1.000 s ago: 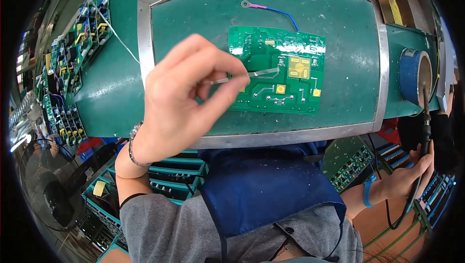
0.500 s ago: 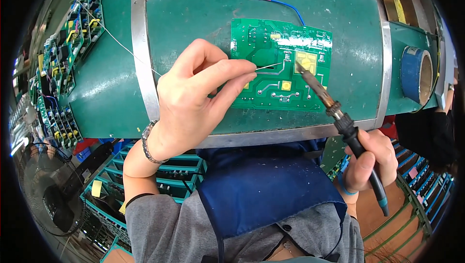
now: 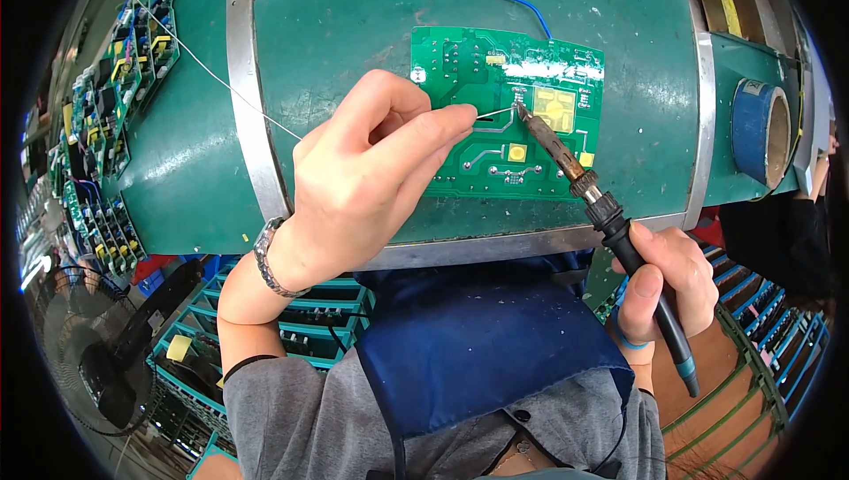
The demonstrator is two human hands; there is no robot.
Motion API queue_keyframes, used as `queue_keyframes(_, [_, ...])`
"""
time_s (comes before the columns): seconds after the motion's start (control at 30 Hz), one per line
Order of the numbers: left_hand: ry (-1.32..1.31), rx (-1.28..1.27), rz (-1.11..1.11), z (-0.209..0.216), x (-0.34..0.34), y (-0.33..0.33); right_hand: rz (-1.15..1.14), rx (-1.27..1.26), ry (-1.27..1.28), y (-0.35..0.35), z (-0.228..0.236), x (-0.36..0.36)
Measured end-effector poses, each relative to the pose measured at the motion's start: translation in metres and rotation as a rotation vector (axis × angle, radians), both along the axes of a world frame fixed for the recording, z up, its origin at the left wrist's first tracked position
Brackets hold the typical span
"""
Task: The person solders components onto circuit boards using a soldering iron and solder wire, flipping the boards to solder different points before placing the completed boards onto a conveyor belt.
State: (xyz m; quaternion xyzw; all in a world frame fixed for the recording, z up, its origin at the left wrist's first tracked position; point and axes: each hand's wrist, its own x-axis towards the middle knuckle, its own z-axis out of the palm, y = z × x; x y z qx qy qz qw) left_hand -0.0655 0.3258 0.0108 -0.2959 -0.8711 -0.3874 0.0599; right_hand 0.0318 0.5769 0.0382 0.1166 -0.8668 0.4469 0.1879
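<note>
A green circuit board [image 3: 566,148] lies solder side up on the bench. A blue wire [image 3: 522,7] with a pink sleeve and a ring terminal runs from its far edge. My left hand [image 3: 367,162] pinches a thin strand of solder wire [image 3: 493,115] over the board, its tip reaching a small cluster of pads. Gripped like a pen in my right hand [image 3: 668,285] is a soldering iron [image 3: 606,215]. Its tip meets the solder's end at those pads, left of a large yellow square. My left fingers hide part of the board's left side.
Populated circuit boards [image 3: 133,64] stand in rows at the far left. The solder strand trails there across the metal frame [image 3: 252,91]. A blue tape roll [image 3: 759,135] stands at right. A fan [image 3: 106,356] and teal racks [image 3: 309,312] sit lower left.
The iron's tip has moved left and slightly up, from the yellow square to the end of the solder. My left hand has shifted slightly right; the board sits slightly further left in view.
</note>
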Motion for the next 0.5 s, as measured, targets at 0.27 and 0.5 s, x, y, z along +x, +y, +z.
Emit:
queue_keyframes(0.27, [0.091, -0.064, -0.038, 0.0011, 0.0008, 0.0075, 0.020, 0.034, 0.018, -0.0011, 0.0052, -0.0031])
queue_keyframes(0.5, [0.089, -0.094, -0.008, 0.0002, 0.0021, 0.0025, 0.061, 0.042, 0.091, -0.0053, 0.0015, -0.0092])
